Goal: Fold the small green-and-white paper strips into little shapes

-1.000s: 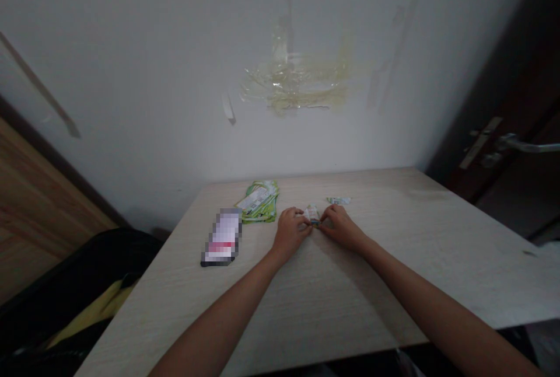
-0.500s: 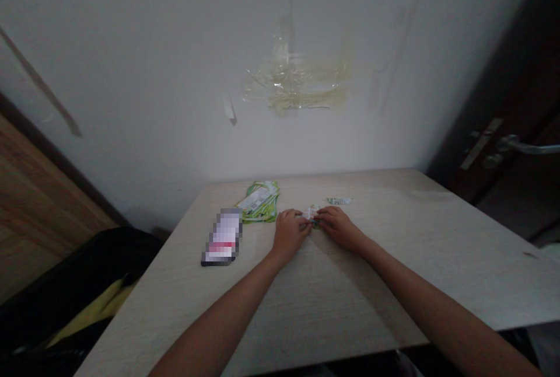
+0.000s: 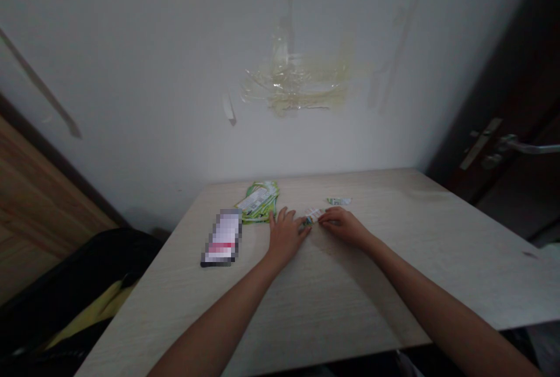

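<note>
A small white and green printed scrap (image 3: 313, 214) lies on the table between my two hands. My left hand (image 3: 286, 236) rests palm down with its fingers spread. Its thumb and a fingertip are at the scrap's left edge, while its outer fingers reach close to the green packaging pieces (image 3: 258, 202). Fingers drawn together, my right hand (image 3: 345, 226) holds the scrap's right edge; the thumb is partly hidden. Just beyond the right hand lies another thin green and white strip (image 3: 338, 201).
A phone with a blurred screen (image 3: 222, 237) lies left of my left hand on the light wooden table (image 3: 306, 313). Behind is a wall with old clear tape (image 3: 301, 85). A dark door with a metal handle (image 3: 525, 145) stands right; a black bag (image 3: 109, 260) is at left.
My left hand has shifted slightly left and its fingers have spread. The right hand has drawn a little to the right, leaving more of the scrap showing.
</note>
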`<state>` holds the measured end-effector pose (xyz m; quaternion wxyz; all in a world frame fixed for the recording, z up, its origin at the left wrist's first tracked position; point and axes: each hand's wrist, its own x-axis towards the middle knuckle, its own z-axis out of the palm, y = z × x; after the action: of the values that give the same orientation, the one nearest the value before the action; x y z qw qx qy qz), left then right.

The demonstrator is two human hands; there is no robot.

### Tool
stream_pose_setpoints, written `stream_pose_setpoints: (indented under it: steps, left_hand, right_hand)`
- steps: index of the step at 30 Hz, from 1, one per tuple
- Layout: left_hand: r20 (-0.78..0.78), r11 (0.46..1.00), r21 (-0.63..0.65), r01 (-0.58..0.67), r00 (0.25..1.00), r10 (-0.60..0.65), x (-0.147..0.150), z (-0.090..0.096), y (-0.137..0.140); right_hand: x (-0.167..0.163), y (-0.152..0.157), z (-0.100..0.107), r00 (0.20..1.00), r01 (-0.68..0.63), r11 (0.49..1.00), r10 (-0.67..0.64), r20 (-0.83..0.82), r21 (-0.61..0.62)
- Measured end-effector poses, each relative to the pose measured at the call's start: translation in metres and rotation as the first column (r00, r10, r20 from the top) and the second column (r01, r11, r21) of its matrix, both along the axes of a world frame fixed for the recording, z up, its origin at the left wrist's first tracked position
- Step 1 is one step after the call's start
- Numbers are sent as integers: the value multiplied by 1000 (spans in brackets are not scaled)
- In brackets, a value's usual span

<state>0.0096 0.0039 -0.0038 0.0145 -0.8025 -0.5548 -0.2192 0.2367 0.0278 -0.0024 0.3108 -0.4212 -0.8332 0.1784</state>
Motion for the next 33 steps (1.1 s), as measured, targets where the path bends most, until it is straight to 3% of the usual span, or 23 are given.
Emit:
stream_pose_setpoints:
  steps: [7,13,20,33]
  left_hand:
    - [2,999,-21,-39,999,39,-5,2,6]
    - [-7,997,-59,-58,998,58,-8,3,8]
    - [-28,997,-68,-47,999,45,-9,6,9]
    - [48,999,-33,-3,999,5,-11,8,13]
  right_hand:
    - [1,1,-4,996,79,997,-78,-43,17]
    - [7,10,-13,957,290,948,-290,-19,132]
    - [4,7,-19,972,221,959,-231,39,176]
    - [-2,-1,-6,984,129,974,-149,97,184]
